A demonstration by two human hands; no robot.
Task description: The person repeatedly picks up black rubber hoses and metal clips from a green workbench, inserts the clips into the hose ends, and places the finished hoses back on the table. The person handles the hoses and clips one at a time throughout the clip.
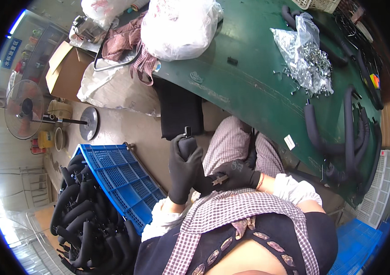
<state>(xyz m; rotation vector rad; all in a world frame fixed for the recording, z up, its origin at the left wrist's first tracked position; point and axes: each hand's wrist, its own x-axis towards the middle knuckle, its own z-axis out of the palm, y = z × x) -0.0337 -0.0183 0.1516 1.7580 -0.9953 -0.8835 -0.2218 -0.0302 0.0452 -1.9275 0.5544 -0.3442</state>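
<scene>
centrally, two gloved hands: left hand [183, 172] gripping one black foam-covered tube [188, 145] upright over the lap, right hand [237, 175] pinching one small metal clip [218, 180]; one blue crate [121, 181] alongside.

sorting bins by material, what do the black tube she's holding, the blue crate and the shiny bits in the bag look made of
Black tube: probably foam sleeve over a rigid core; matte, soft-looking surface, in the left hand.
Blue crate: moulded plastic; glossy lattice wall.
Shiny bits: likely bright metal clips; they glint silver.
</scene>
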